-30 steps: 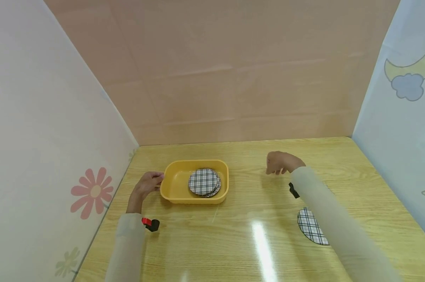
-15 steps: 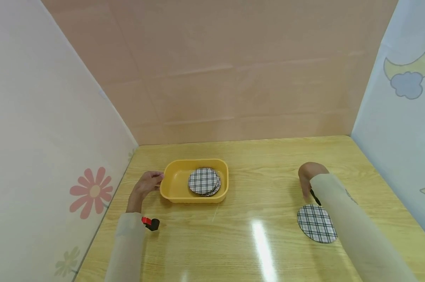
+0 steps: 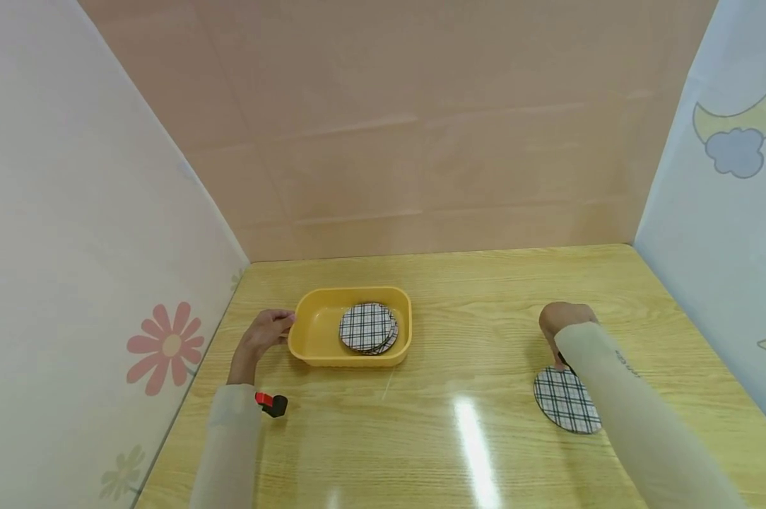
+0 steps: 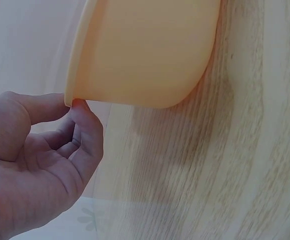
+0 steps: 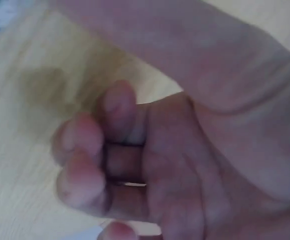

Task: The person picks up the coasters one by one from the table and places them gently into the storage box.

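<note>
Lying flat just nearside of the right hand — fingers curled, grip unclear — the plaid disc is kept well right of the yellow tray, whose rim is pinched by the left hand.

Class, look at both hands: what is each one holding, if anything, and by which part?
Left hand pinches the tray at its left rim. Right hand reaches the coaster; a hold cannot be told.
</note>
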